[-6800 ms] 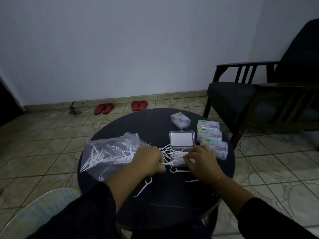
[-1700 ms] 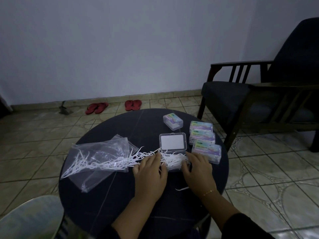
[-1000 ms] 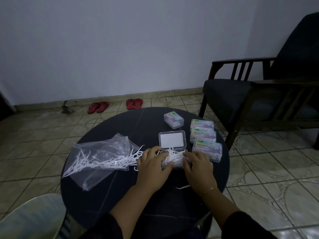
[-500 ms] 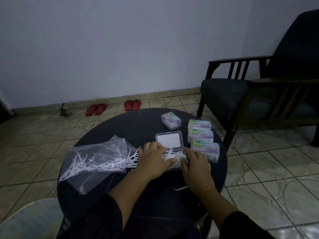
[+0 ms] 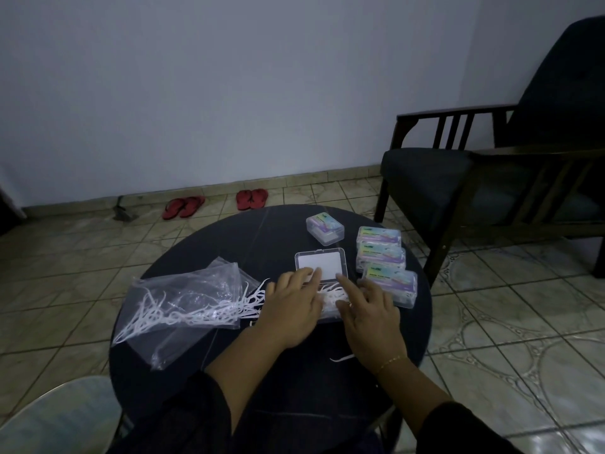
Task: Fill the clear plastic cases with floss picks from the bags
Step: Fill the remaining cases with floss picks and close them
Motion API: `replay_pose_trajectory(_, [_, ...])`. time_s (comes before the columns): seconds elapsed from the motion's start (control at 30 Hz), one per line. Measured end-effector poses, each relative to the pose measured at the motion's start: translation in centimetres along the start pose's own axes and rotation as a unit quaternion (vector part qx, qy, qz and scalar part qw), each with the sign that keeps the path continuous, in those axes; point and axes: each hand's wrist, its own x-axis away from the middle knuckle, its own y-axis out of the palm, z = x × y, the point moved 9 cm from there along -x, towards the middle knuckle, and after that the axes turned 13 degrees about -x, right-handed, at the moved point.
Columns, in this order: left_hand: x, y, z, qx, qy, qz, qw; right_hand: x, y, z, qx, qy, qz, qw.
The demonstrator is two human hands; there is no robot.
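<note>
An open clear plastic case [image 5: 322, 266] lies on the round dark table [image 5: 229, 237], its lid laid back and its base heaped with white floss picks [image 5: 330, 294]. My left hand [image 5: 293, 304] lies flat over the left side of the heap, fingertips reaching the lid. My right hand [image 5: 366, 308] presses the picks from the right with straight fingers, index finger stretched toward the lid. A clear bag [image 5: 186, 299] with several picks spilling out lies to the left. One loose pick [image 5: 342, 358] lies near my right wrist.
Three closed filled cases [image 5: 381, 253] stand in a row right of the open case, and another closed case [image 5: 325, 228] stands behind. A dark armchair [image 5: 484, 178] is at the right. Red sandals [image 5: 252, 198] lie by the wall. A pale chair edge [image 5: 62, 417] sits at lower left.
Both hands have slid forward over the pick heap toward the lid, fingers now straighter and flatter. The bag and closed cases have not moved.
</note>
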Motion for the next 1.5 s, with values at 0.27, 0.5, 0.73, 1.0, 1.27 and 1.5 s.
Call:
replay_pose_trajectory(0.27, [0.9,1.4,-0.7,0.002,-0.022,-0.005,1.000,0.2,0.4,0.3,0.025,0.037,-0.041,0.998])
replay_pose_trajectory(0.5, [0.7,0.1,-0.2,0.038,0.008,0.061,0.997,0.0,-0.3,0.3,-0.017,0.031,-0.001,0.999])
replay_pose_trajectory(0.73, [-0.2,0.1,0.1,0.084,-0.003,0.047,0.995,-0.2,-0.7,0.8,-0.069,0.030,0.039,0.996])
replay_pose_trajectory(1.0, [5.0,-0.8,-2.2,0.118,-0.132,0.237,0.955,-0.2,-1.7,1.2,-0.098,0.039,0.101,0.989])
replay_pose_trajectory(1.27, [6.4,-0.5,-2.1,0.095,-0.119,0.231,0.961,-0.1,-2.1,1.5,-0.153,0.049,0.102,0.982])
replay_pose_trajectory(1.5, [9.6,0.5,-4.1,0.080,-0.166,0.210,0.960,0.5,-3.0,0.3,-0.266,0.074,-0.027,0.961])
